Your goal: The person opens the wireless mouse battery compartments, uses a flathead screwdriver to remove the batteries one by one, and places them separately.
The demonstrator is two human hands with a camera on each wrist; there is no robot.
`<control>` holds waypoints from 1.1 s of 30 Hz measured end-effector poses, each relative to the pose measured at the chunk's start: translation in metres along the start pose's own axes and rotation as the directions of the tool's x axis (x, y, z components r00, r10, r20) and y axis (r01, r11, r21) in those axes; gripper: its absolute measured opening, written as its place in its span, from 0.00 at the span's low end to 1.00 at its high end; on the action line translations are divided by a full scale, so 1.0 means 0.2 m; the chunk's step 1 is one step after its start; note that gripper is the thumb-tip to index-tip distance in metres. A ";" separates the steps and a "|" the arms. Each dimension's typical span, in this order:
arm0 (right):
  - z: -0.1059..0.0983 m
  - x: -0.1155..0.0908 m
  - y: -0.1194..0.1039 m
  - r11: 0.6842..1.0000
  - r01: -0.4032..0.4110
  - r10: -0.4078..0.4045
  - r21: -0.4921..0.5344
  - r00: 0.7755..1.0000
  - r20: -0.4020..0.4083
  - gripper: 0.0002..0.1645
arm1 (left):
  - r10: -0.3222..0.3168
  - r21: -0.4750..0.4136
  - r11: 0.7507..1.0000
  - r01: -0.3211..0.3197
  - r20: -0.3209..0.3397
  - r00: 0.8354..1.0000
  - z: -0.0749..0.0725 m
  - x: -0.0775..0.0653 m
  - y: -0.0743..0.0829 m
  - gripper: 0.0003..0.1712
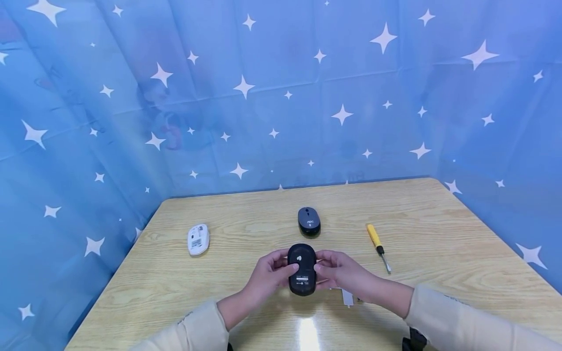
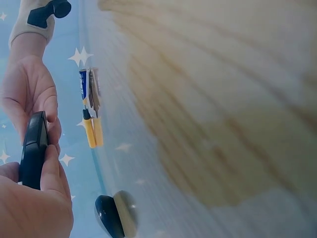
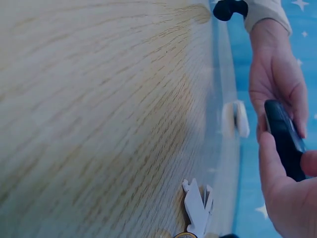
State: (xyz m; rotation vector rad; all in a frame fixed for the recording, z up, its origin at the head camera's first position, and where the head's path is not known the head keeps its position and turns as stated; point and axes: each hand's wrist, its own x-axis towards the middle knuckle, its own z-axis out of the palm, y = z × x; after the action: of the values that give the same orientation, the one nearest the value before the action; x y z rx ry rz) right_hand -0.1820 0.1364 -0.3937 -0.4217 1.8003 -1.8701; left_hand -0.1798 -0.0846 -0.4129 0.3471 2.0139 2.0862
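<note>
A black computer mouse (image 1: 302, 282) is held between both hands above the table, its underside with printed label and pale logo turned up. My left hand (image 1: 269, 274) pinches its left edge, thumb on the underside. My right hand (image 1: 349, 274) grips the right edge the same way. The wrist views show the black mouse (image 2: 33, 153) edge-on, with the fingers beneath it. Partly hidden below my right wrist lies a white plastic piece (image 1: 348, 298); in the right wrist view this white piece (image 3: 197, 210) has a battery end (image 3: 185, 235) beside it.
Beyond the hands a dark grey mouse (image 1: 309, 222) sits upright on the wooden table (image 1: 246, 219). A white mouse (image 1: 198, 239) lies underside up at the left. To the right is a yellow-handled screwdriver (image 1: 375, 239). A blue star-patterned curtain (image 1: 281, 112) hangs behind.
</note>
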 end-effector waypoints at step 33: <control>-0.02 0.11 -0.05 0.735 0.271 -0.275 -0.621 0.957 0.092 0.33 | -0.075 -0.089 0.993 0.076 0.010 0.997 0.01 -0.01 -0.02 0.23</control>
State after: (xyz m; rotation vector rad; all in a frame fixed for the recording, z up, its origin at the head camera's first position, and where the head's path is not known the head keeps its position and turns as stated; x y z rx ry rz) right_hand -0.2042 0.1282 -0.3871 -0.9677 2.4629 -1.3690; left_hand -0.1772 -0.0842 -0.4173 0.2573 1.8917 2.1179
